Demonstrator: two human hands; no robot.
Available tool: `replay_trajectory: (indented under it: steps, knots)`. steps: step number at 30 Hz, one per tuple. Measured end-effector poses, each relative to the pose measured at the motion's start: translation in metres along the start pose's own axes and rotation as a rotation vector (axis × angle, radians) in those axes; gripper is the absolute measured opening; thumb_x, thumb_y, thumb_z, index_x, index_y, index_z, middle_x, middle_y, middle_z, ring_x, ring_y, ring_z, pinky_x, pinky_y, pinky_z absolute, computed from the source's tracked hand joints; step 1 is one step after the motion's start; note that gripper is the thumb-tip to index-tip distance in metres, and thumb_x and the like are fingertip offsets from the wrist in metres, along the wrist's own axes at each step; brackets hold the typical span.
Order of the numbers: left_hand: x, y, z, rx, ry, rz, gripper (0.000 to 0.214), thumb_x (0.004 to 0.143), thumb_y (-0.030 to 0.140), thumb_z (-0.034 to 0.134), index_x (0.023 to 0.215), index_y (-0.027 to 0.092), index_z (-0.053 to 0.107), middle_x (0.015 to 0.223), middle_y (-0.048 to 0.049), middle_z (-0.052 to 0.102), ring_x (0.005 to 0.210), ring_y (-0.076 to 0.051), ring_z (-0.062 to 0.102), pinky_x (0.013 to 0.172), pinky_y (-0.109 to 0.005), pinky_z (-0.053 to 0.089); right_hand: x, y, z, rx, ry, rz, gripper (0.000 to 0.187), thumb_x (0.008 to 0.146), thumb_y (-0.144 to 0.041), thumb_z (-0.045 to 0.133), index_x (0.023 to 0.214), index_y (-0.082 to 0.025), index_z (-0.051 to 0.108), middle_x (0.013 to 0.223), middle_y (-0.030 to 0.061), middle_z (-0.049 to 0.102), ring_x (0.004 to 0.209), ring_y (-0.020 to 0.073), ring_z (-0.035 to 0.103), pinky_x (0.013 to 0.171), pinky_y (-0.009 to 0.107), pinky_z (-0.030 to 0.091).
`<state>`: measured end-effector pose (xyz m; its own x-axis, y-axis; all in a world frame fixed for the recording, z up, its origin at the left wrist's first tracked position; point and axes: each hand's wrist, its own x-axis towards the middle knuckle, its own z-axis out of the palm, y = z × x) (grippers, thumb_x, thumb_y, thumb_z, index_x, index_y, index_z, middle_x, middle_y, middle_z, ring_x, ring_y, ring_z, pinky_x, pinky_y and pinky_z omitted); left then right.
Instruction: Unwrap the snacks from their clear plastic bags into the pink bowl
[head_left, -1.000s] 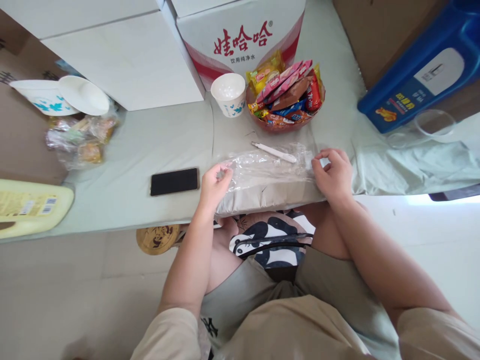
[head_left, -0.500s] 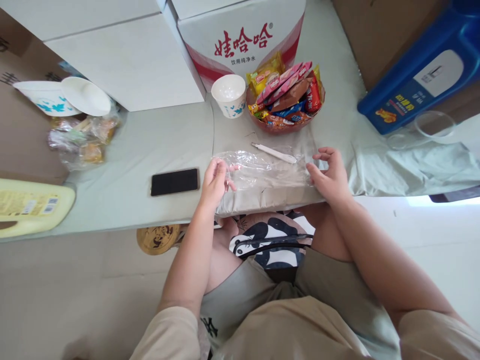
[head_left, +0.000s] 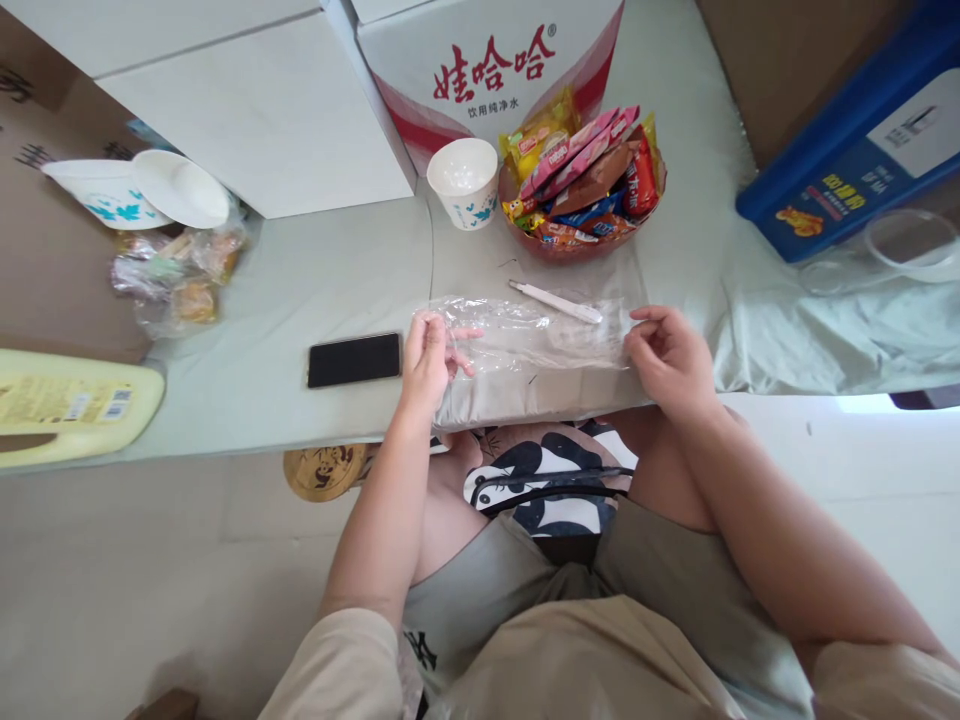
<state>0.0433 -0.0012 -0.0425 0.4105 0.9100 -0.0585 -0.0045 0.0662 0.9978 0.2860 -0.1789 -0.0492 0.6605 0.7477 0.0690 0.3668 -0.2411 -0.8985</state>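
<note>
A clear plastic bag [head_left: 510, 340] lies stretched flat between my two hands at the table's front edge. My left hand [head_left: 429, 362] pinches its left end between thumb and forefinger, while other fingers point right, seen through the film. At the right end, my right hand [head_left: 671, 358] has its thumb and forefinger drawn close on the bag's edge, the other fingers curled. A slim white pen-shaped tool [head_left: 559, 301] with a thin metal tip lies at the bag's far side; whether it is under the film I cannot tell.
Behind the bag stand a paper cup [head_left: 463, 195] and a bowl of wrapped snacks [head_left: 585, 245]. A phone [head_left: 354, 360] lies left of my left hand. Blue [head_left: 840, 170] and yellow [head_left: 75, 405] jugs flank the table; a clear plastic cup [head_left: 907, 245] lies by the blue one.
The fingers of my right hand have drawn together at the bag's right end. My left hand keeps its pinch. The whole view has shifted slightly.
</note>
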Motion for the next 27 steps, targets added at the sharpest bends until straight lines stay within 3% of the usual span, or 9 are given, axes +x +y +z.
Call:
replay_trajectory:
  steps: [3, 5, 10, 12, 17, 23, 27]
  knots:
    - [0.0, 0.001, -0.001, 0.048, -0.046, -0.047, 0.052, 0.082, 0.073, 0.063, 0.091, 0.024, 0.049, 0.069, 0.001, 0.068, 0.043, -0.01, 0.058, 0.035, -0.02, 0.028, 0.0, 0.001, 0.001, 0.115, 0.175, -0.064, 0.016, 0.088, -0.034, 0.059, 0.101, -0.025, 0.058, 0.079, -0.0005, 0.061, 0.075, 0.0169, 0.066, 0.072, 0.033, 0.053]
    - [-0.001, 0.002, 0.0, 0.093, -0.085, -0.091, 0.055, 0.078, 0.075, 0.067, 0.087, 0.023, 0.049, 0.069, 0.0001, 0.068, 0.044, -0.01, 0.06, 0.038, -0.02, 0.035, -0.001, 0.002, 0.001, 0.191, 0.224, -0.069, 0.014, 0.09, -0.035, 0.058, 0.1, -0.025, 0.056, 0.082, -0.0007, 0.059, 0.073, 0.0161, 0.068, 0.071, 0.033, 0.055]
    - [-0.001, 0.003, 0.001, 0.187, -0.061, -0.163, 0.055, 0.082, 0.076, 0.059, 0.087, 0.023, 0.049, 0.055, 0.004, 0.061, 0.039, -0.011, 0.057, 0.037, -0.019, 0.035, -0.004, 0.001, -0.001, 0.102, 0.163, 0.037, 0.019, 0.095, -0.041, 0.05, 0.102, -0.026, 0.058, 0.075, -0.0024, 0.056, 0.045, 0.0103, 0.051, 0.045, 0.027, 0.041]
    - [0.0, 0.002, 0.002, 0.245, -0.039, -0.19, 0.048, 0.089, 0.071, 0.054, 0.091, 0.023, 0.051, 0.052, 0.0048, 0.06, 0.037, -0.01, 0.056, 0.035, -0.018, 0.03, -0.005, -0.001, -0.003, -0.023, 0.13, 0.037, 0.021, 0.094, -0.04, 0.049, 0.101, -0.025, 0.063, 0.075, 0.0, 0.061, 0.047, 0.0118, 0.051, 0.047, 0.028, 0.042]
    - [0.001, 0.003, 0.001, 0.366, -0.041, -0.221, 0.032, 0.099, 0.052, 0.047, 0.09, 0.022, 0.053, 0.047, 0.0057, 0.056, 0.033, -0.009, 0.051, 0.036, -0.017, 0.031, -0.009, -0.007, -0.005, -0.218, 0.051, -0.048, 0.026, 0.088, -0.034, 0.051, 0.095, -0.022, 0.073, 0.097, 0.0062, 0.072, 0.05, 0.011, 0.052, 0.058, 0.032, 0.048]
    - [0.0, 0.004, -0.002, 0.418, 0.004, -0.214, 0.016, 0.087, 0.026, 0.056, 0.072, 0.02, 0.054, 0.052, 0.0034, 0.059, 0.04, -0.009, 0.054, 0.041, -0.019, 0.036, -0.011, -0.005, -0.005, -0.332, 0.091, -0.04, 0.021, 0.083, -0.036, 0.056, 0.077, -0.022, 0.07, 0.087, 0.0048, 0.073, 0.05, 0.0122, 0.051, 0.067, 0.035, 0.05]
    - [0.002, 0.002, -0.004, 0.485, 0.067, -0.19, 0.018, 0.08, 0.021, 0.055, 0.063, 0.02, 0.052, 0.055, 0.0025, 0.06, 0.043, -0.009, 0.051, 0.044, -0.021, 0.036, -0.008, -0.002, -0.005, -0.396, 0.098, -0.059, 0.025, 0.085, -0.038, 0.057, 0.096, -0.023, 0.074, 0.102, 0.0065, 0.074, 0.052, 0.0127, 0.053, 0.074, 0.038, 0.054]
